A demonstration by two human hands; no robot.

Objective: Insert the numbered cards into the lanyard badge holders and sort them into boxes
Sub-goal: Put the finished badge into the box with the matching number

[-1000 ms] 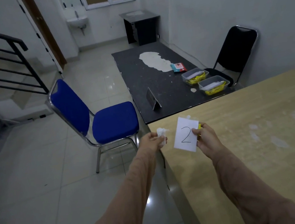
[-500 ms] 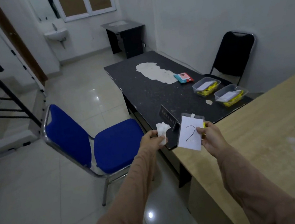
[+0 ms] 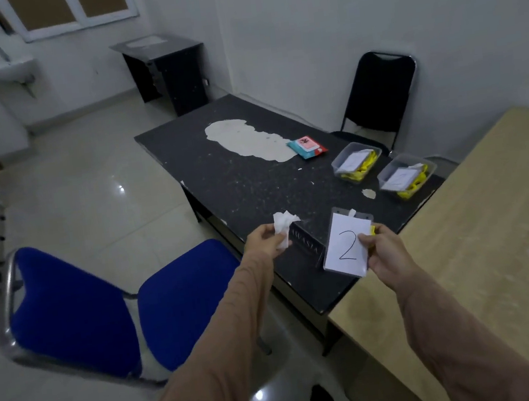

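Observation:
My right hand (image 3: 383, 252) grips a clear badge holder with a white card marked "2" (image 3: 347, 246) inside it; a bit of yellow lanyard shows at my fingers. My left hand (image 3: 266, 240) is closed on a crumpled white tissue (image 3: 283, 225). Both hands hover over the near edge of the black table (image 3: 247, 182). Two clear plastic boxes stand on the table's right side: the far box (image 3: 356, 161) and the near box (image 3: 406, 175), each with white cards and yellow lanyards inside.
A black name sign (image 3: 307, 245) stands on the table between my hands. A red and teal wipes pack (image 3: 307, 147) lies farther back. A blue chair (image 3: 110, 309) is at the left, a black chair (image 3: 380, 93) behind the table, a wooden table (image 3: 479, 227) at the right.
The view has moved closer to the black table, and my hands now hang over its near edge. Both hands keep the same hold on the tissue and the badge holder.

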